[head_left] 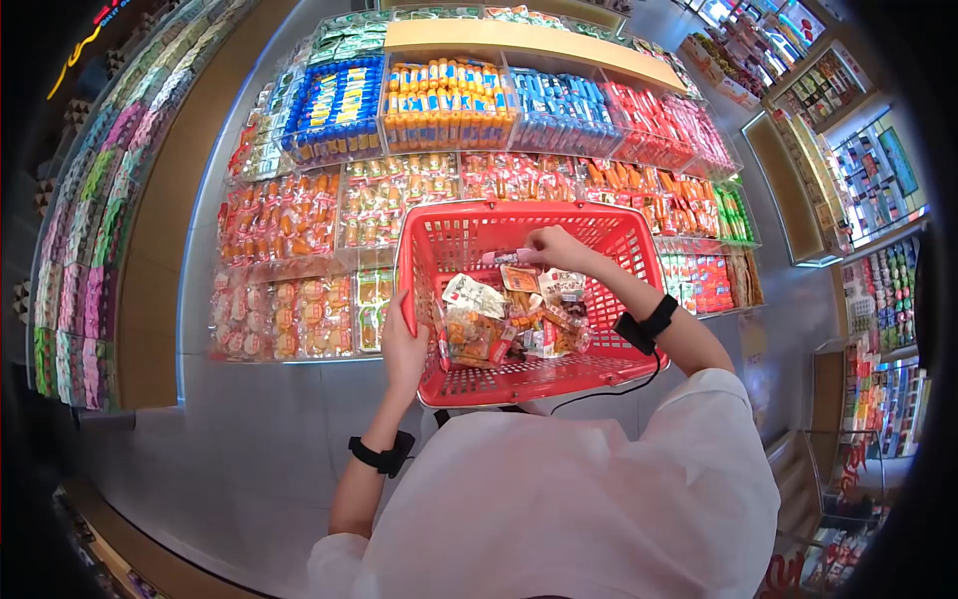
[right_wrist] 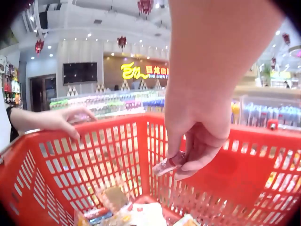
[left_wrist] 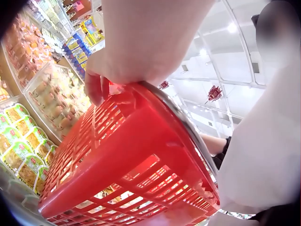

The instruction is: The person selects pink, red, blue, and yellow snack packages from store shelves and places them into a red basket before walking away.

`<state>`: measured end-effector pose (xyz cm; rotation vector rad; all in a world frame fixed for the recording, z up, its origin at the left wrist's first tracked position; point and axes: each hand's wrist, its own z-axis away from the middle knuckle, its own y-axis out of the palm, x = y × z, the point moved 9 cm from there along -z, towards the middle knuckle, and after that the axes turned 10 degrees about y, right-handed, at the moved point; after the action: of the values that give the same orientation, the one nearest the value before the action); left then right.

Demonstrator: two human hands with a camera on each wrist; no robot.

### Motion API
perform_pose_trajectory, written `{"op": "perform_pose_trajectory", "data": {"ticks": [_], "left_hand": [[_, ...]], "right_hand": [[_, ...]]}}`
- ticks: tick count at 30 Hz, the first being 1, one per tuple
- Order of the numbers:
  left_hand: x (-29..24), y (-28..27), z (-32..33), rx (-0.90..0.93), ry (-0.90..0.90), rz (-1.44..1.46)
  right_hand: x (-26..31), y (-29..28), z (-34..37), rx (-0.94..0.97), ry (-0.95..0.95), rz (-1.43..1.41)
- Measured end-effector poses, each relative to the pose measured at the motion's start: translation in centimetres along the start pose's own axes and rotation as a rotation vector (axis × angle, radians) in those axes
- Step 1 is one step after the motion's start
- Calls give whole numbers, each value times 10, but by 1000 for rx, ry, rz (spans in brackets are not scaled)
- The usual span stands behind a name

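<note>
A red plastic shopping basket [head_left: 519,208] with slotted walls is held in front of the body. My left hand [head_left: 403,349] grips its left rim; in the left wrist view its fingers [left_wrist: 97,87] curl over the edge. Inside the far part of the basket, my right hand [head_left: 559,246] pinches a small pink wrapped snack packet [right_wrist: 168,165] between thumb and fingers, above the other goods. Below it lie a white packet [head_left: 473,297], an orange-labelled packet [head_left: 519,280] and several clear packs of brownish snacks [head_left: 474,337].
Ahead stands a tiered display with blue packets [head_left: 334,105], yellow packets [head_left: 449,105] and red packets [head_left: 649,120] in clear bins. A long candy shelf [head_left: 100,215] runs along the left. More shelves [head_left: 883,180] stand at the right. Grey floor [head_left: 269,419] shows around the display.
</note>
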<state>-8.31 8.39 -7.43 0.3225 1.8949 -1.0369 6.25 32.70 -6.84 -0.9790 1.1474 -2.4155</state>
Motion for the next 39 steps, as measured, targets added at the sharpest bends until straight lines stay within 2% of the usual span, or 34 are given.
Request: {"op": "perform_pose_trajectory", "data": {"ticks": [2, 5, 8, 10, 12, 16, 20, 23, 26, 27, 30, 32, 34, 36, 39], "left_hand": [[-3, -2, 0, -31, 50, -14], [4, 0, 1, -45, 65, 63], [7, 2, 2, -35, 46, 151], [2, 3, 1, 3, 97, 120], [9, 8, 1, 3, 172, 182], [-4, -5, 8, -12, 226, -14], [-16, -27, 31, -179, 212, -84], [-58, -33, 64, -341, 197, -23], [-99, 4, 102, -423, 232, -30], [-133, 22, 115, -459, 350, -28], [-213, 119, 138, -119, 403, 421], [-275, 190, 151, 175, 270, 774], [-344, 246, 166, 522, 241, 923], [-384, 290, 184, 752, 210, 1034], [-419, 333, 200, 922, 195, 1012]], "right_hand": [[11, -26, 37, -147, -101, -232], [17, -34, 85, -127, -132, -804], [28, -32, 134, -110, -58, -1042], [26, -26, 161, -58, -12, -1202], [18, -21, 183, -42, 3, -1259], [-5, -31, 227, -187, -35, -1247], [-36, -47, 268, -296, -133, -1226], [-69, -52, 303, -279, -137, -1299], [-124, -48, 337, -287, -126, -1352], [-143, -50, 354, -335, -61, -1328], [-188, -61, 401, -366, -83, -1170], [-212, -71, 429, -385, -71, -1146], [-231, -83, 448, -368, -72, -1144], [-248, -93, 457, -313, -54, -1125], [-281, -104, 457, -288, 19, -1095]]}}
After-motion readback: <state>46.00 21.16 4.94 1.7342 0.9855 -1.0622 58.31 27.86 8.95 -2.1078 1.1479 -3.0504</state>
